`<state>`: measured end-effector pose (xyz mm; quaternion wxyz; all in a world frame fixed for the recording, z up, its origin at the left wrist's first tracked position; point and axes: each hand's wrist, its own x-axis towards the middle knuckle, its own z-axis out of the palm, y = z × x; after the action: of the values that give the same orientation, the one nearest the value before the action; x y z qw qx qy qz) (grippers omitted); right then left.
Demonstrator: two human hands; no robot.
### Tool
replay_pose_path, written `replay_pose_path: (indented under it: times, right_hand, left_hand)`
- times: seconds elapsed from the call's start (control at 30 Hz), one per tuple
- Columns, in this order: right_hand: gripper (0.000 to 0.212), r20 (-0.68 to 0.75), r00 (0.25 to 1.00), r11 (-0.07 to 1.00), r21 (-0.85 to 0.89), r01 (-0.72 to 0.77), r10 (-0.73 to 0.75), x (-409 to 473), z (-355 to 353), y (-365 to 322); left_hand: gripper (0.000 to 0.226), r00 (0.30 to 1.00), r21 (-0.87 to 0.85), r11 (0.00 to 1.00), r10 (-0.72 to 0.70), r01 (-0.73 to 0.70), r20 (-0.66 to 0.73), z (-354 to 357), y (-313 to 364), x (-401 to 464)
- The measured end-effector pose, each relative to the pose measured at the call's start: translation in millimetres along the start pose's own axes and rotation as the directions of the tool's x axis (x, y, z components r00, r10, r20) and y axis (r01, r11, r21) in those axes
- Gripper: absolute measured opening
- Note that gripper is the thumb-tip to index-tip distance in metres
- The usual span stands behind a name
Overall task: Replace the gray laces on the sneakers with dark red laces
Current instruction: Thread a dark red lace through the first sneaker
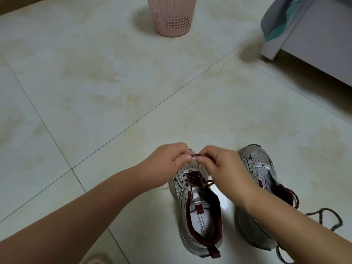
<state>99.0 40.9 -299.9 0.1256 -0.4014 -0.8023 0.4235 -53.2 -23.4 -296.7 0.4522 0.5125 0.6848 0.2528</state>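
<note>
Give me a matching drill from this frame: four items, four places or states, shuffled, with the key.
Things:
1. pink basket
2. left sneaker
3. right sneaker
4. loose lace

States:
A. lying on the floor at the far right
B. partly laced in dark red, both hands at its toe end
C. standing at the top of the view
D. no lace across its tongue

Pairs: 1-C, 2-B, 3-D, 4-A

Pale, stained floor tiles point(133, 88) carry a pink perforated basket point(172, 16) and a grey furniture panel point(314, 42).
</note>
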Motion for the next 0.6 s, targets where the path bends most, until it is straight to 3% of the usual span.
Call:
replay_pose_path:
  times: [0.13, 0.27, 0.37, 0.43, 0.5, 0.53, 0.6]
  right_hand:
    - [0.03, -0.143, 0.976, 0.967, 0.217, -0.133, 0.167, 8, -18, 10]
    - [0.03, -0.138, 0.972, 0.96, 0.237, -0.153, 0.189, 8, -20, 15]
    - [0.03, -0.13, 0.973, 0.958, 0.241, -0.157, 0.192, 10, -18, 11]
    - [0.027, -0.132, 0.973, 0.957, 0.243, -0.156, 0.192, 11, -19, 11]
    - [0.014, -0.122, 0.978, 0.966, 0.218, -0.142, 0.172, 7, -16, 10]
    - [0.005, -0.145, 0.978, 0.982, 0.133, -0.131, 0.15, 3, -12, 10]
    - [0.031, -0.263, 0.965, 0.98, -0.192, -0.051, -0.001, -10, -3, 14]
  left_hand:
    - [0.032, 0.995, 0.133, 0.99, -0.057, 0.046, 0.08, 0, -17, -6]
    - [0.028, 0.98, 0.282, 0.959, -0.042, -0.015, 0.193, 6, -27, -11]
    - [0.022, 0.983, 0.315, 0.949, -0.045, -0.014, 0.18, 9, -31, -8]
    - [0.022, 0.985, 0.243, 0.968, -0.1, 0.063, 0.143, 12, -33, -6]
    - [0.022, 0.977, 0.051, 0.983, -0.183, 0.178, 0.112, 16, -35, -6]
    - [0.022, 0.968, -0.081, 0.968, -0.23, 0.238, 0.097, 18, -36, -7]
    - [0.021, 0.946, -0.303, 0.897, -0.317, 0.321, 0.063, 23, -39, -8]
